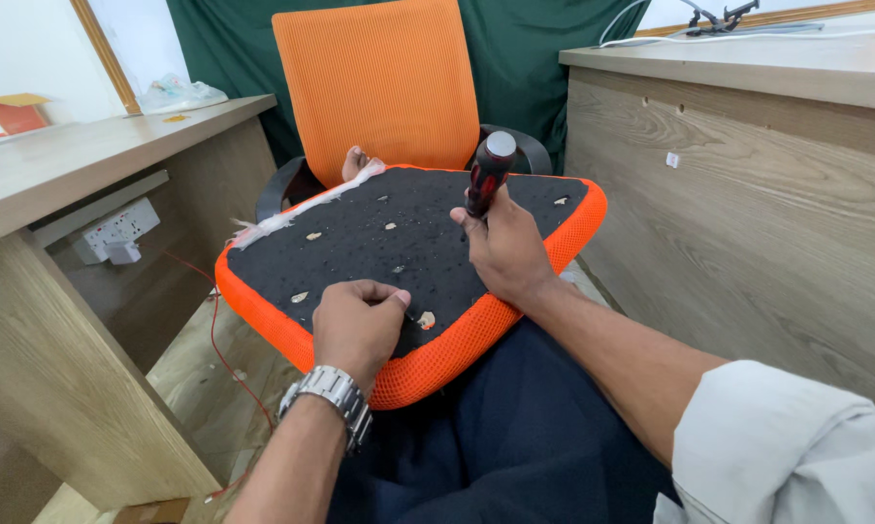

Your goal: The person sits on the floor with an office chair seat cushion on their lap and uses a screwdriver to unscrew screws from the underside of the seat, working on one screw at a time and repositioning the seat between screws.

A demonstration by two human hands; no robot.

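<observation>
Head view, from left to right. At far left, a wooden bench [88, 160] carries an orange folder [13, 114] and a clear plastic bag [178, 93]; a white socket strip [119, 231] hangs under its top, and a thin red wire [226, 359] trails down to the floor. At centre, an upturned seat cushion [360, 233] with orange mesh edging and a black underside lies across the person's lap, in front of the orange chair back [379, 87]. The left hand [358, 325], with a metal wristwatch [333, 393] on its wrist, is curled closed with its fingertips pressed on the black underside near the cushion's front edge. Just to its right, the right hand [503, 250] is clenched around a screwdriver [488, 175] with a red and black handle. The tool's long axis runs nearly vertical, tilted slightly, with its silver-capped handle end up and away from the person; the working end points down toward the cushion and is hidden by the hand. At far right stands a second wooden bench [748, 194] with cables [748, 29] on top.
</observation>
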